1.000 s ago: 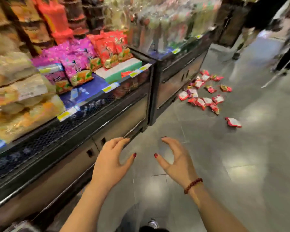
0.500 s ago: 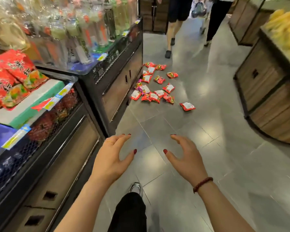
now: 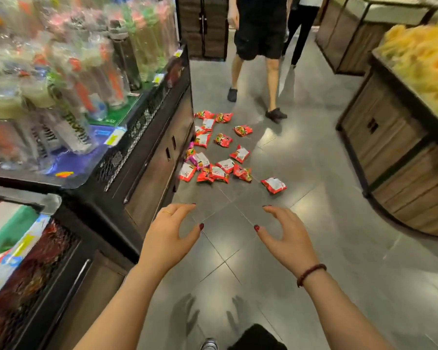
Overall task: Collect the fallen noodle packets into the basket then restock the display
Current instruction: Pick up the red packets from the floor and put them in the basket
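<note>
The noodle packets [image 3: 219,150] are small red pouches, some showing white backs, one or two pinkish, scattered on the grey tiled floor [image 3: 314,223] beside the base of the dark display cabinet [image 3: 159,147]. One packet [image 3: 273,185] lies apart, nearest the hands. The left hand [image 3: 168,238] and right hand [image 3: 287,239] hover empty, fingers spread and loosely bent.

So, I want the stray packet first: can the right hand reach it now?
Probably not yet: the right hand hovers open, and the stray packet lies further ahead on the floor. Nothing blocks the way.
</note>
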`<act>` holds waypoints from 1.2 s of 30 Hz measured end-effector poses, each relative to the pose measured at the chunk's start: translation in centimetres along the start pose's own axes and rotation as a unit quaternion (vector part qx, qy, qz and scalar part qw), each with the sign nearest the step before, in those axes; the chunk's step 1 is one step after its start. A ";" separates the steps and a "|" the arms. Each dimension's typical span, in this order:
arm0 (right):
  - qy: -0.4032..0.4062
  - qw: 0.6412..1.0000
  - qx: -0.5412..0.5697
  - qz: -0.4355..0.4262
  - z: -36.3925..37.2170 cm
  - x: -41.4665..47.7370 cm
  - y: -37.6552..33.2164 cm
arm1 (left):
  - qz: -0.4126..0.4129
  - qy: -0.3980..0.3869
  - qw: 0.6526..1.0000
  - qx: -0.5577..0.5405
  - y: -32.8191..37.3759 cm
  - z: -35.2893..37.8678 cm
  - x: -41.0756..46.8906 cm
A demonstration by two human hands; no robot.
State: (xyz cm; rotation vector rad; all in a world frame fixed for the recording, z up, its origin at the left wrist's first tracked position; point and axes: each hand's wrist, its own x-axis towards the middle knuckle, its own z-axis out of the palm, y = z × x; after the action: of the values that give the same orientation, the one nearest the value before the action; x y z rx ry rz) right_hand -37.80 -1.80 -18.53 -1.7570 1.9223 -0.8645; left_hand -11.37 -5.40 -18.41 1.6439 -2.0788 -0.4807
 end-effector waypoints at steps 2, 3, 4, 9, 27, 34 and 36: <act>-0.006 1.000 0.003 0.014 0.6 3.5 0.6 | -0.009 -0.013 1.000 -0.008 -0.8 0.9 3.7; -0.014 1.000 0.001 0.018 0.9 5.4 0.9 | -0.009 -0.019 1.000 -0.008 -1.1 1.3 5.7; -0.023 1.000 -0.003 0.020 1.2 7.4 1.3 | -0.008 -0.021 1.000 -0.009 -1.4 1.7 7.7; -0.049 0.999 -0.014 0.002 2.1 18.5 4.0 | -0.018 -0.010 1.000 -0.005 -2.0 3.7 18.1; -0.107 0.994 0.007 -0.006 6.4 51.3 7.8 | -0.076 -0.023 0.997 0.014 -7.6 6.5 47.1; -0.118 0.992 -0.007 0.042 10.3 62.8 8.1 | -0.085 -0.041 0.995 -0.019 -13.2 7.6 59.6; -0.112 0.992 -0.005 0.053 11.0 65.2 8.1 | -0.097 -0.050 0.994 -0.026 -14.3 8.0 62.8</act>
State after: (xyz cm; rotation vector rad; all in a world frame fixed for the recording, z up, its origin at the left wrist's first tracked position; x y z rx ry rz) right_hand -45.30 -67.74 -24.39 -1.6630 1.8552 -0.5935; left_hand -16.11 -69.83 -24.66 1.8339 -1.9664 -0.6883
